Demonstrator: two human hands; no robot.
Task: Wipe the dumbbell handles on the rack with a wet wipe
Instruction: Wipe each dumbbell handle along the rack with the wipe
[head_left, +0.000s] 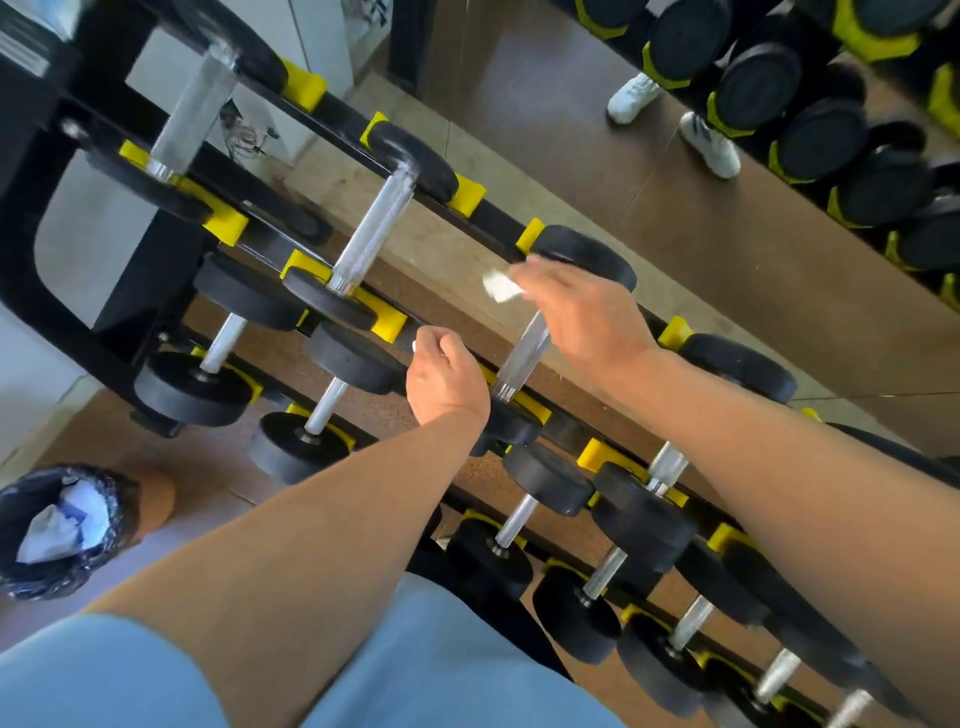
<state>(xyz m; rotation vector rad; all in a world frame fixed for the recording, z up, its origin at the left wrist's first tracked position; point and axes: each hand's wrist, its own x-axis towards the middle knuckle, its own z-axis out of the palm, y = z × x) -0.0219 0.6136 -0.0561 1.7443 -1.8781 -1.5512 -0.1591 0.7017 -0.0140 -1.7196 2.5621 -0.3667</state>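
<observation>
The right hand (582, 312) pinches a crumpled wet wipe (501, 287) just above a knurled dumbbell handle (524, 353) on the rack (311, 111), while the left hand (447, 382), beside that handle, is curled and holds nothing visible.

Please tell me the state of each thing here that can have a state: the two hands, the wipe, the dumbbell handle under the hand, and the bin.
Right hand: raised over the rack, pinches the wet wipe.
Wet wipe: crumpled, off the metal.
Left hand: fingers curled at the rack's front rail.
Dumbbell handle: resting in the rack, uncovered.
Trash bin: lined, holds used wipes.
</observation>
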